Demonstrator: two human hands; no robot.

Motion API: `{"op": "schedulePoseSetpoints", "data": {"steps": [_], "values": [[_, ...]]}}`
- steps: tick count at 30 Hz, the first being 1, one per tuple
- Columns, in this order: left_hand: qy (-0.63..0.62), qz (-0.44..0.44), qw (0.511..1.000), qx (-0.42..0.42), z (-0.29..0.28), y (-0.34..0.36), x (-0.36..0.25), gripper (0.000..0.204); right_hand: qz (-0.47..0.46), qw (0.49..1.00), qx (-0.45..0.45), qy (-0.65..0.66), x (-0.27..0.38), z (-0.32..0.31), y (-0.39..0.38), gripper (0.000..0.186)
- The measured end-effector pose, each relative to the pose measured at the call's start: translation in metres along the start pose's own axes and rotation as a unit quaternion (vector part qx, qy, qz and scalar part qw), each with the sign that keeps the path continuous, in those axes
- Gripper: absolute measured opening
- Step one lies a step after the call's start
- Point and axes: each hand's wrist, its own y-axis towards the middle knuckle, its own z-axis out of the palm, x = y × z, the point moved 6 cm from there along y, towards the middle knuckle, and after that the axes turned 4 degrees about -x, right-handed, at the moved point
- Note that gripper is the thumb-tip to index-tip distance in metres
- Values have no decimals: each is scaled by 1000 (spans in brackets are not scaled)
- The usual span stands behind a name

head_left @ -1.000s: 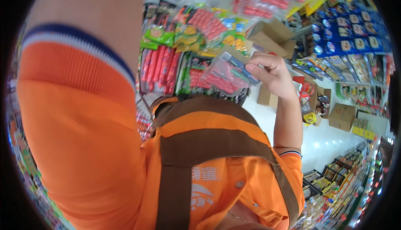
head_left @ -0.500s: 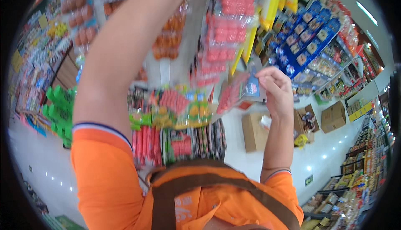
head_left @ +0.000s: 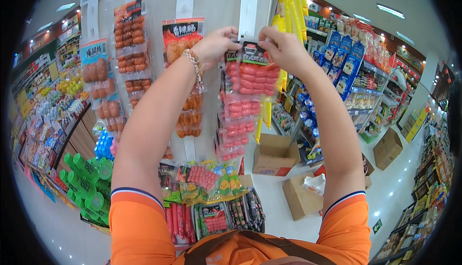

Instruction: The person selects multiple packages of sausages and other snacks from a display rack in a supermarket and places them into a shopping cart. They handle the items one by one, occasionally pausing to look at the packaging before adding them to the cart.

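A clear pack of pink sausages (head_left: 254,76) with a dark header hangs upright in front of a white hanging strip (head_left: 248,12). The thumb and fingers of my left hand (head_left: 217,47) pinch at its upper left corner, beside the strip; a beaded bracelet circles that wrist. My right hand (head_left: 288,49) is closed on the upper right corner. More pink sausage packs (head_left: 238,130) hang in a column beneath. Just left of my left hand hangs a pack of reddish-brown sausages (head_left: 179,34) with a red and black header, partly covered by my forearm.
Further sausage packs (head_left: 130,44) hang on strips at the left. Long yellow packs (head_left: 293,10) hang at the right edge of the panel. Below lie packaged snacks (head_left: 211,183) and green bottles (head_left: 89,183). Open cardboard boxes (head_left: 274,154) stand on the floor at right.
My right hand has brought the pink sausage pack up and leftward from the lower right to the strip. My left hand has come down beside it, and the view has tilted upward.
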Motion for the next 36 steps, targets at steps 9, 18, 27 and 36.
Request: {"op": "schedulePoseSetpoints", "data": {"steps": [9, 18, 27, 36], "values": [[-65, -18, 998, -4, 4, 2, 7, 35, 13, 997, -27, 71, -20, 13, 49, 17], [-103, 1, 995, 12, -1, 4, 8, 24, 151, 956, -17, 251, -47, 19, 32, 16], [-95, -2, 995, 23, 0, -1, 4, 25, 111, 978, -74, 161, -42, 25, 42, 17], [-35, 53, 998, -17, -4, 7, 14, 24, 11, 989, -131, -73, -32, 27, 24, 26]]}}
